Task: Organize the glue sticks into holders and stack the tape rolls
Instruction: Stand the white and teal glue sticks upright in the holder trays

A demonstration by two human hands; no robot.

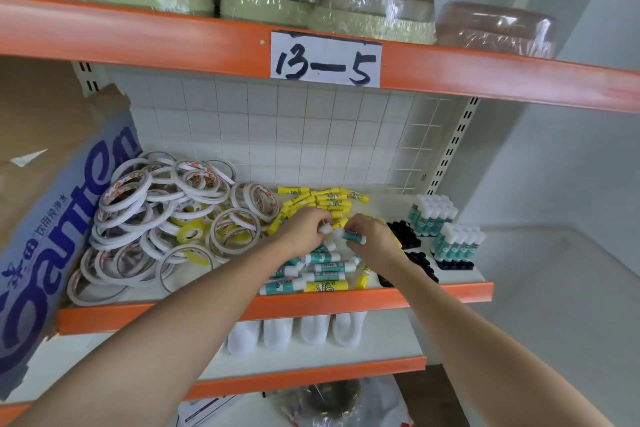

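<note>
Loose teal glue sticks and yellow glue sticks lie mixed in the middle of the shelf. My left hand pinches the white cap end of a glue stick over the pile. Just to its right, my right hand grips a teal glue stick lying crosswise. Two black holders at the right end stand full of upright teal sticks. Further black holders beside my right wrist show open holes. A heap of white tape rolls, with a few yellow ones, lies unstacked on the left.
A cardboard box with blue lettering leans at the shelf's left end. A white wire grid backs the shelf. An orange beam with the label 13-5 runs overhead, wrapped goods above it. White items sit on the shelf below.
</note>
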